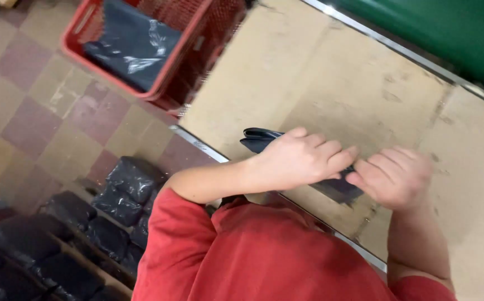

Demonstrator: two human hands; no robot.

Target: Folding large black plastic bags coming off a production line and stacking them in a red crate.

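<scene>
A flat dark plastic bag (260,139) lies on a cardboard-covered table (331,72), mostly hidden under my hands. My left hand (300,157) presses down on it with fingers curled, its left end sticking out past my knuckles. My right hand (393,176) rests fingers-down on the bag's right end, where a dark corner (342,192) shows below. The fingertips of both hands nearly meet over the bag. My red sleeves and shirt fill the bottom of the view.
A red plastic crate (167,83) holding a dark bag stands on the checkered floor at the upper left. Several dark wrapped packages (122,192) are stacked on the floor at lower left. A metal strip (197,146) edges the table; a green surface (465,39) lies beyond it.
</scene>
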